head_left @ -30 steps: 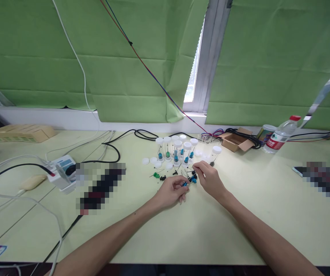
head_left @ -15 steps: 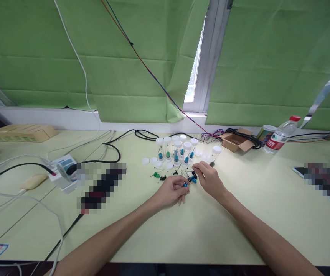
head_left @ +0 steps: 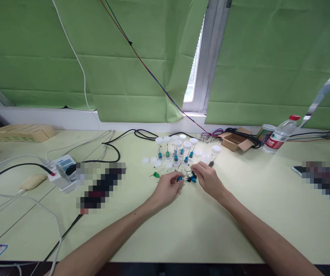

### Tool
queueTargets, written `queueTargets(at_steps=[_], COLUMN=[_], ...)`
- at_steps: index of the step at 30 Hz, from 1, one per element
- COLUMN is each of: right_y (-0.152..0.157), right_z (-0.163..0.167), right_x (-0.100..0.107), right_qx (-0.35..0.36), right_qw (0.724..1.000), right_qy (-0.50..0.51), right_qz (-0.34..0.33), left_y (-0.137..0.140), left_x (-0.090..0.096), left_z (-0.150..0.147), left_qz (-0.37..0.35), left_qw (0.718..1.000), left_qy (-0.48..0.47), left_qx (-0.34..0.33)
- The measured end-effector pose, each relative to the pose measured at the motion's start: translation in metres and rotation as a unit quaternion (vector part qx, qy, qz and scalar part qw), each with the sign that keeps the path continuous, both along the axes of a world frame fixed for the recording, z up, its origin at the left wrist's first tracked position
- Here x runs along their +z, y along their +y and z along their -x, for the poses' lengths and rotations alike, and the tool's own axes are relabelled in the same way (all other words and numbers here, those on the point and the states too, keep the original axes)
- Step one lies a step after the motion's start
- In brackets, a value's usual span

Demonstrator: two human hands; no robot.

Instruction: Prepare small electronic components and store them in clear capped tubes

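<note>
My left hand (head_left: 167,188) is closed, thumb and fingers pinching a small blue piece (head_left: 179,178) just above the table. My right hand (head_left: 207,176) is also closed, its fingertips pressed together behind a loose pile of small blue and black pieces (head_left: 193,178); what is in them, if anything, is too small to make out. To the left of my left hand lie small green pieces (head_left: 156,174) with thin wire-like stems. Clear vials (head_left: 186,156) with white caps stand behind my hands, holding blue or green pieces with thin stems.
Loose white caps (head_left: 145,161) lie left of the vials. A tilted vial (head_left: 214,154) is beside my right hand. Further right are an open cardboard box (head_left: 235,142) and a water bottle (head_left: 280,137). A power strip (head_left: 63,172) and cables spread over the left side.
My left hand has moved slightly up and left, carrying the blue piece away from the pile. My right hand has barely moved.
</note>
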State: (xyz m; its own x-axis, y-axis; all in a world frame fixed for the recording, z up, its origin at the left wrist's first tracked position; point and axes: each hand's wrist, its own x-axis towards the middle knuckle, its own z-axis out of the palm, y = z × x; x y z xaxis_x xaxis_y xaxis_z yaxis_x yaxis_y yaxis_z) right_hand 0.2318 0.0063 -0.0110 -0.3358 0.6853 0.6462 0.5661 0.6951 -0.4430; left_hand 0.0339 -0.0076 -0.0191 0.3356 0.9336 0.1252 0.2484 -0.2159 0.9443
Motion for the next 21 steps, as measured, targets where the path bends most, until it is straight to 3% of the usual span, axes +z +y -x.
queueTargets(at_steps=[5, 8, 21], right_y=[-0.001, -0.001, -0.003], right_z=[-0.001, -0.001, 0.001], right_x=[0.002, 0.004, 0.003], right_qx=[-0.003, -0.001, -0.015], right_qw=[1.000, 1.000, 0.999], right_qy=[-0.011, -0.018, -0.037], right_qz=[-0.001, -0.004, -0.017], left_y=[-0.002, -0.003, 0.000], left_x=[0.010, 0.015, 0.013], left_z=[0.005, 0.005, 0.007], left_qz=[-0.150, -0.203, -0.201], left_qw=[0.982, 0.966, 0.962], left_qy=[0.118, 0.162, 0.184], left_qx=[0.020, 0.005, 0.015])
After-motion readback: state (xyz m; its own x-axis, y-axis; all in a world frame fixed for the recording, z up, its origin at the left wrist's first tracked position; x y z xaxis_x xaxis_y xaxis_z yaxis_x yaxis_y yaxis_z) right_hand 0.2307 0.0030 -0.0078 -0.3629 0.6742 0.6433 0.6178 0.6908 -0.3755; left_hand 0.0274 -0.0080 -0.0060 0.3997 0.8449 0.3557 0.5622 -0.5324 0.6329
